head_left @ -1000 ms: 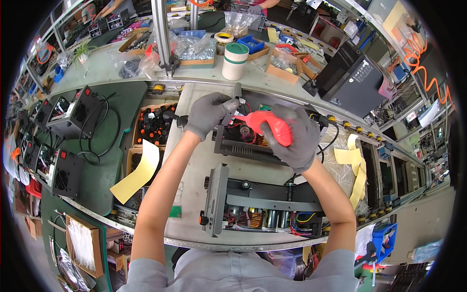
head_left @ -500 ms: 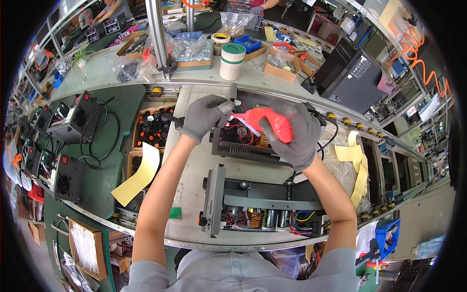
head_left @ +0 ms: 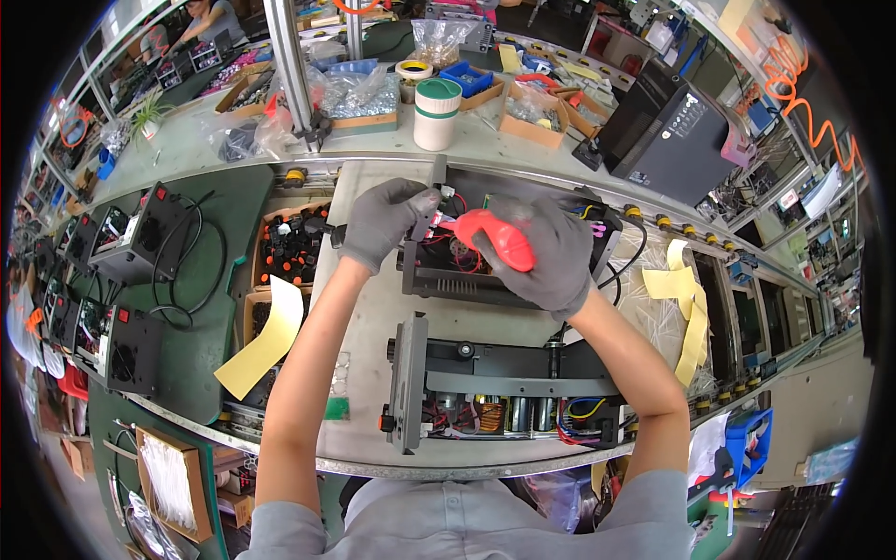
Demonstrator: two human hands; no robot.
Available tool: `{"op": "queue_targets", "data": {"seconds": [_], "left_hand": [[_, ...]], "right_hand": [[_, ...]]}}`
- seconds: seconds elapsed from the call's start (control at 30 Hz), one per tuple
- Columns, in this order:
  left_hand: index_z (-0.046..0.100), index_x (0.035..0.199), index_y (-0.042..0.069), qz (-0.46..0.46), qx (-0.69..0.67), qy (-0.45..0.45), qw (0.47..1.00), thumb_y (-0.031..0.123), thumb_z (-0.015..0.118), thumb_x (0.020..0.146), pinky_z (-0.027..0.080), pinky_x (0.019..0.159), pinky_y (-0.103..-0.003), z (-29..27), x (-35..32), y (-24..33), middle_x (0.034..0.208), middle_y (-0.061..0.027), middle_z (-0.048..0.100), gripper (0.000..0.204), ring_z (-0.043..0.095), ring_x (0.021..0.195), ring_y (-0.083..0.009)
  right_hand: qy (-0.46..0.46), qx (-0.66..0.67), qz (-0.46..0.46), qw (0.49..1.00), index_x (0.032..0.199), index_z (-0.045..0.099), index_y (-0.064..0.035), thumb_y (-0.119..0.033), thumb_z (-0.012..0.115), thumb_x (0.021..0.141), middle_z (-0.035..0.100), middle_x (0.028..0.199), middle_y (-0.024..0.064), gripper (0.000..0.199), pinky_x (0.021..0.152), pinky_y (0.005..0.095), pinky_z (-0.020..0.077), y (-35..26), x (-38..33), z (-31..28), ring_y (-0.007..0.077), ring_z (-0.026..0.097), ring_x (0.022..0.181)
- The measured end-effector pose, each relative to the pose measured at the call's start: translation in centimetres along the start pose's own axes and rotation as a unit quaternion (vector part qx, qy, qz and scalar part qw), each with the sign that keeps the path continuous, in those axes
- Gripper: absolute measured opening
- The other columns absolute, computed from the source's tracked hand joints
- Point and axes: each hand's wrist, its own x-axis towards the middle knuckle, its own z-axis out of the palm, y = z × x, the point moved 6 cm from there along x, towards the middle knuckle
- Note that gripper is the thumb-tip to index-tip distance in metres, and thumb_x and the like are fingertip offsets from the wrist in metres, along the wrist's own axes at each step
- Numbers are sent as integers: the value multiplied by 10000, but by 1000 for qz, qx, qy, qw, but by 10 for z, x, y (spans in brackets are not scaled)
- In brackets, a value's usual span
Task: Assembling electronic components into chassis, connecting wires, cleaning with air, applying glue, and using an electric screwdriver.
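My right hand (head_left: 551, 257), in a grey glove, is wrapped round a red-handled tool (head_left: 495, 238). The tool's tip points left at the wiring behind the front panel of the far black device casing (head_left: 467, 285); its exact kind is hard to make out. My left hand (head_left: 385, 224), also gloved, has its fingers closed at that panel's upright edge, and what they pinch is hidden. Red wires and a small fan show inside the open casing. Nearer to me lies a second open device (head_left: 504, 385) with a grey panel, coils, capacitors and coloured wires; neither hand touches it.
Finished-looking black units (head_left: 131, 341) with cables stand on a green mat at left. A box of black and orange parts (head_left: 289, 245) sits beside my left forearm. Yellow paper strips (head_left: 259, 341) lie at both sides. Behind are a white-green canister (head_left: 437, 126) and a black computer tower (head_left: 686, 135).
My right hand and the red-handled tool have shifted left, closer to the front panel. The left hand stays at the panel edge. The whole view has shifted slightly.
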Motion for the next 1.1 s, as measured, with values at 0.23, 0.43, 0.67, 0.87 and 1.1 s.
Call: {"op": "queue_targets", "data": {"seconds": [0.23,0.43,0.67,0.87,1.1], "left_hand": [[664,965,3,-17,-3,2,1000,265,685,824,446,601,-220,0,-1,0,767,-9,648,298,536,651,-54],[665,961,1,-9,15,0,1000,269,685,822,448,605,-220,-1,5,0,768,-12,649,302,538,645,-56],[661,958,-9,-14,-13,-2,1000,271,686,823,449,617,-218,3,10,-3,772,-16,648,313,549,662,-58],[659,958,-8,-11,2,7,1000,267,685,824,442,604,-213,1,5,-3,768,-12,643,307,544,662,-55],[602,1053,-41,39,-44,-3,998,171,704,807,477,612,-210,-2,-43,-7,812,-42,647,340,578,651,-67]], "right_hand": [[-24,-22,8,999,1058,600,-128,-241,762,633,581,889,73,469,547,344,472,9,-15,14,252,587,648],[-2,-15,-26,1000,1066,588,-177,-265,753,632,594,902,55,473,569,334,488,7,-17,17,233,609,681],[-42,-39,-40,998,1072,564,-180,-274,728,674,603,900,42,441,590,315,497,7,-20,21,206,625,717],[-39,-47,-42,997,1058,571,-184,-277,717,700,605,895,40,397,585,319,488,3,-18,21,209,617,700],[121,138,121,976,951,615,-17,-130,746,657,638,813,103,341,612,299,505,18,-2,-61,204,620,652]]}}
